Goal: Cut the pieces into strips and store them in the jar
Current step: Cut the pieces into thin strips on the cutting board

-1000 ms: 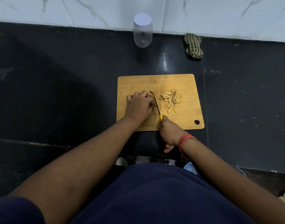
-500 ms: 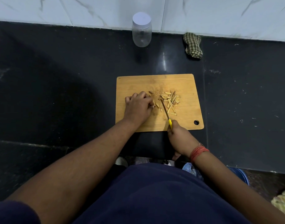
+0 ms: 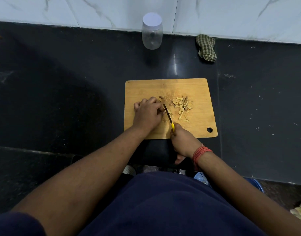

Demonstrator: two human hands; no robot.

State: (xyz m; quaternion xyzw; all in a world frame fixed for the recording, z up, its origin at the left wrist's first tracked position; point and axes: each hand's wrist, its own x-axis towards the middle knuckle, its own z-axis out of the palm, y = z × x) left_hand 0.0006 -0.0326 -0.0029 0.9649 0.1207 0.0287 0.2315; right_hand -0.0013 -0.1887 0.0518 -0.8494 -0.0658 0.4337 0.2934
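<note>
On the wooden cutting board (image 3: 194, 89) the left hand (image 3: 147, 114) sits with fingers curled down over a piece that is almost wholly hidden under them, pinning it to the wood, while the right hand (image 3: 181, 142) is wrapped round the yellow handle of a small knife (image 3: 168, 117) whose blade runs up against the left fingertips. A loose heap of cut strips (image 3: 182, 108) lies just to the right of the blade, with a few more beside it. The strips look thin, light and dry enough to scatter, so they would best be gathered by pinching a bunch or sweeping them together along the board (lifting them one at a time would be slow); the uncut piece seems small and stiff, and holding it close to the blade leaves little margin for the fingertips. The jar (image 3: 152, 34) stands well apart at the far edge of the dark counter, by the wall, its white lid on and apparently empty. How much remains uncut under the left hand cannot be judged, and the knife's edge is too small to make out.
</note>
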